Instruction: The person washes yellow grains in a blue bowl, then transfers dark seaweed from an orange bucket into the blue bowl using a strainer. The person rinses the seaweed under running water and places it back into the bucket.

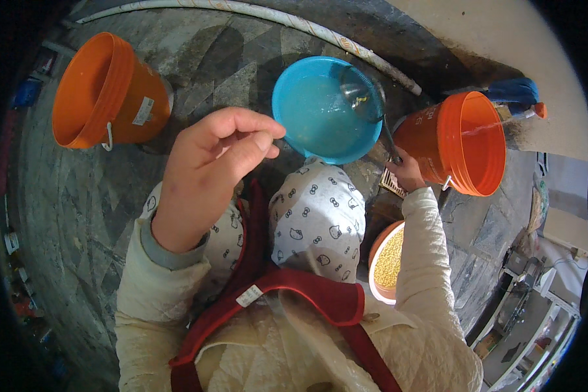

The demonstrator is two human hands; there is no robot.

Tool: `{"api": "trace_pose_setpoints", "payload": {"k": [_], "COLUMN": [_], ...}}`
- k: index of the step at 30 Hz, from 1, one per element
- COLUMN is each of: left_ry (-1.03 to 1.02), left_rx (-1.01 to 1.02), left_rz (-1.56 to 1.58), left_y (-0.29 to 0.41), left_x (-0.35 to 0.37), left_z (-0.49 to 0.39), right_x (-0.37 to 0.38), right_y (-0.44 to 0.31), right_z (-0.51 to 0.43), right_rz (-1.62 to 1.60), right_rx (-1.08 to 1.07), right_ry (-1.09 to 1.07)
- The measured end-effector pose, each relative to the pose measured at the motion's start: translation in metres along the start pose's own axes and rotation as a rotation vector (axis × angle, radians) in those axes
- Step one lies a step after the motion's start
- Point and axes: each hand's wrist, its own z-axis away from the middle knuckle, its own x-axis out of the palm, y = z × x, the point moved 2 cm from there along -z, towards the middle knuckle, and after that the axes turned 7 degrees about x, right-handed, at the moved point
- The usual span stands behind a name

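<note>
My right hand grips the dark handle of a metal strainer, whose bowl hangs over the right side of a blue plastic basin of cloudy water. A few small yellowish bits lie in the strainer. My left hand is raised left of the basin, thumb and fingertips pinched together; whether something tiny is between them cannot be told. Right of my right hand stands an orange bucket, with a stream of water running into it. Below that hand, a round tub holds yellow beans or kernels, partly hidden by my sleeve.
Another orange bucket stands at the left on the stone floor. A white pipe curves along the floor behind the basin. A floor drain grate lies near my right hand. Shelving is at the lower right.
</note>
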Motion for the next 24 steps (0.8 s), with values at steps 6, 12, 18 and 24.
{"api": "trace_pose_setpoints", "payload": {"k": [6, 12, 18, 24], "left_ry": [-0.006, -0.012, -0.013, -0.012], "left_rx": [-0.002, -0.016, -0.026, -0.027], "left_rz": [-0.004, -0.002, 0.018, -0.010], "left_y": [-0.001, 0.000, -0.001, 0.001], "left_x": [0.001, 0.001, 0.002, 0.004], "left_z": [-0.001, 0.000, 0.000, -0.002], "right_x": [0.004, 0.032, 0.099, 0.099], "right_y": [-0.022, -0.031, -0.006, -0.025], "right_z": [0.023, 0.040, 0.051, 0.074], "right_rz": [-0.137, -0.351, -1.030, -1.241], "right_rx": [0.282, 0.462, 0.509, 0.502], "right_ry": [-0.376, -0.723, -0.825, -0.797]}}
